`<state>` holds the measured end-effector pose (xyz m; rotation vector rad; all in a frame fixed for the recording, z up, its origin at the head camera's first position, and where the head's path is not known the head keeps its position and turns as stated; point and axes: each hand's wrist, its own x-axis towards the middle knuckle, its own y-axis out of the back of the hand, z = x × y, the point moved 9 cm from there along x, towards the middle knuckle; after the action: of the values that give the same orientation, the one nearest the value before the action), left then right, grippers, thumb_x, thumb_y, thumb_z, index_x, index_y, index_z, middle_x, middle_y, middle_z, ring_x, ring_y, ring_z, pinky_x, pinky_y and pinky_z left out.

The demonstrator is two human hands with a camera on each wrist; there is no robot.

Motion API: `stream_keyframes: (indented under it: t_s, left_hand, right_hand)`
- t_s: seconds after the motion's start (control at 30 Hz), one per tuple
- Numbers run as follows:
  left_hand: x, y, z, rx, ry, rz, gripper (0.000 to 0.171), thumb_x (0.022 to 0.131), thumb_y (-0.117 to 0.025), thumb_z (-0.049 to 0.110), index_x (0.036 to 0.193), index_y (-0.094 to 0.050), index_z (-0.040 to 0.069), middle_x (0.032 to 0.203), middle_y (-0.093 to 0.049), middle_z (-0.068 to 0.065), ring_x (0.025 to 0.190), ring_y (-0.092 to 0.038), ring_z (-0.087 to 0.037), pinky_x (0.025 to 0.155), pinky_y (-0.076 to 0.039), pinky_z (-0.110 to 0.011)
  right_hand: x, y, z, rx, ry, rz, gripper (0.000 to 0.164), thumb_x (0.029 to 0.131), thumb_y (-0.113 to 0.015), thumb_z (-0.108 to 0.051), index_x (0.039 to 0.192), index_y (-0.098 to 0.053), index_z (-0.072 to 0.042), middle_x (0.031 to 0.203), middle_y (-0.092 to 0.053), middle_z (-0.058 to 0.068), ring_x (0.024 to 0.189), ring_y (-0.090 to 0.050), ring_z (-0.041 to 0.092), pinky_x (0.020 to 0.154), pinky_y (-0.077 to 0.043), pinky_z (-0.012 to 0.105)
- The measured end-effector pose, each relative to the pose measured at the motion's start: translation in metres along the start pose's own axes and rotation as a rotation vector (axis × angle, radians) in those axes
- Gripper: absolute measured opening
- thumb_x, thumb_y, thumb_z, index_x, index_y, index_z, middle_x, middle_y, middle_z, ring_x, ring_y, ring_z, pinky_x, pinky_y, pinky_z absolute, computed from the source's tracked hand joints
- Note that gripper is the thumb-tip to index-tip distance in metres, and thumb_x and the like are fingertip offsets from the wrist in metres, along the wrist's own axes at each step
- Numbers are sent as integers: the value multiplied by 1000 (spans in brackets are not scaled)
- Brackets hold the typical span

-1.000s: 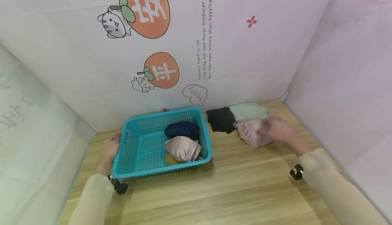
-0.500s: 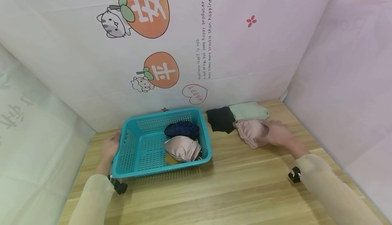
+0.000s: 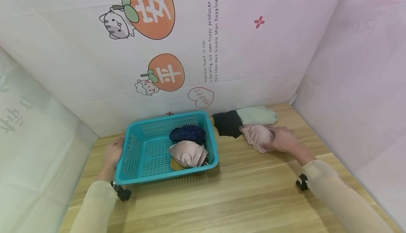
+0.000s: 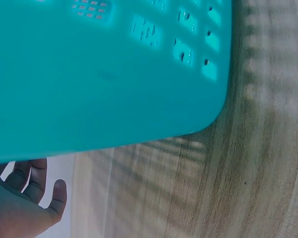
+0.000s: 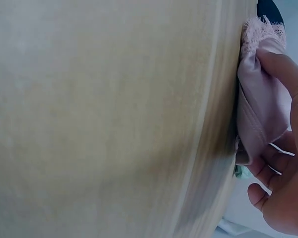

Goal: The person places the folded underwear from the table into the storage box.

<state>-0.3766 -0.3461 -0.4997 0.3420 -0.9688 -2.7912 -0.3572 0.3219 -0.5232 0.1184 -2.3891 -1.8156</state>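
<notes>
My left hand (image 3: 113, 151) holds the left side of a turquoise plastic basket (image 3: 127, 181); in the left wrist view its bent fingers (image 4: 36, 183) partly disappear behind the rim. At the right, my right hand (image 3: 284, 139) pinches a folded piece of pink satin underwear (image 3: 258, 137) with a lace edge. Seen from the right wrist, the thumb (image 5: 283, 69) lies on top of the pink cloth and the other fingers go beneath it. Behind it lie a folded black garment (image 3: 227, 123) and a folded mint-green garment (image 3: 257, 115).
The basket's right half holds a navy bundle (image 3: 188, 134), a pale pink satin garment (image 3: 189, 153) and something mustard-yellow (image 3: 176, 165). White printed cloth (image 3: 234, 56) hangs behind the wooden table (image 3: 203, 204) and along both sides.
My right hand has come down onto the pink underwear, and its fingers have closed on the right edge. The left hand and basket stay in place.
</notes>
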Motion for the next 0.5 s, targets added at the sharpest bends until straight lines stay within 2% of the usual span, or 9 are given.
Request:
stream_keyframes:
  t_s: [0.23,0.37,0.5]
  left_hand:
    - [1,0,-2,-6,10,0,73,105,-21,59,152,-40,7,153,-43,-25,141,-40,-48,110,-38,-63]
    - [1,-1,-3,-4,18,2,74,104,-20,61,152,-40,8,153,-42,-25,141,-40,-47,110,-38,-62]
    - [1,-1,-2,-4,18,1,74,104,-20,60,152,-40,7,152,-44,-26,139,-43,-47,107,-41,-61]
  right_hand:
    - [-2,-1,-8,-1,59,50,74,82,-75,-53,144,-55,-18,110,-72,23,96,-68,46,80,-54,60]
    - [-4,-1,-7,-38,52,56,77,80,-76,-56,145,-54,-20,114,-69,23,101,-64,45,84,-51,61]
    - [-6,0,-3,-53,1,34,86,75,-78,-59,146,-52,-17,128,-58,25,115,-51,46,93,-42,65]
